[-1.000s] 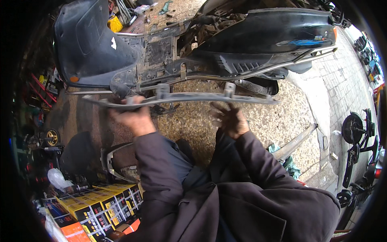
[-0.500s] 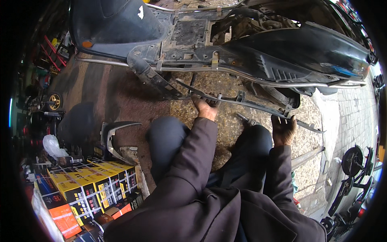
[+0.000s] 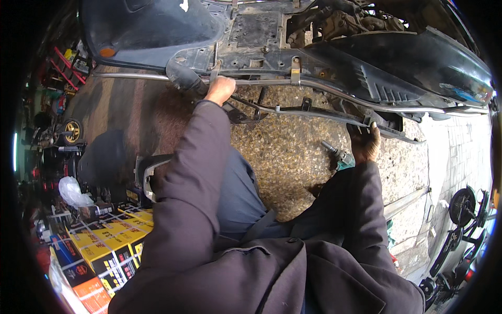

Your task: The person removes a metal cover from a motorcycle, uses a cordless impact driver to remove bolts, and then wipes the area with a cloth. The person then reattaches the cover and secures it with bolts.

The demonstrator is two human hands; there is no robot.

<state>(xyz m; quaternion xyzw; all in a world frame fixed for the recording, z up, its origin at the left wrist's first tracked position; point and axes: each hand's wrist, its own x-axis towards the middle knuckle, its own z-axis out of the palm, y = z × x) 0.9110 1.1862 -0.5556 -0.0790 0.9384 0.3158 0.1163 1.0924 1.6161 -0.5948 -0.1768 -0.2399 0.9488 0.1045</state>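
A long dark trim strip (image 3: 324,116) hangs tilted just below the metal side rail (image 3: 334,94) of a black scooter body (image 3: 361,68). My right hand (image 3: 364,144) holds the strip from beneath near its right end, thumb up along its edge. My left hand (image 3: 222,90) is closed at the rail beside a bracket, close to the strip's left end; its fingers face away, so what they grip is hidden. Left of it a black curved panel (image 3: 183,76) comes down from the front bodywork. On the ground by my right knee lies a green power tool (image 3: 342,158).
Yellow and black strapped boxes (image 3: 99,240) are stacked at the lower left, with a clear plastic bag (image 3: 73,191) behind. A loose curved cover (image 3: 149,175) lies by my left arm. On the right are a metal bar (image 3: 405,203) and black wheeled parts (image 3: 463,209).
My left hand has let go of the strip's middle and moved left and up to the rail. My right hand has raised the strip closer under the scooter.
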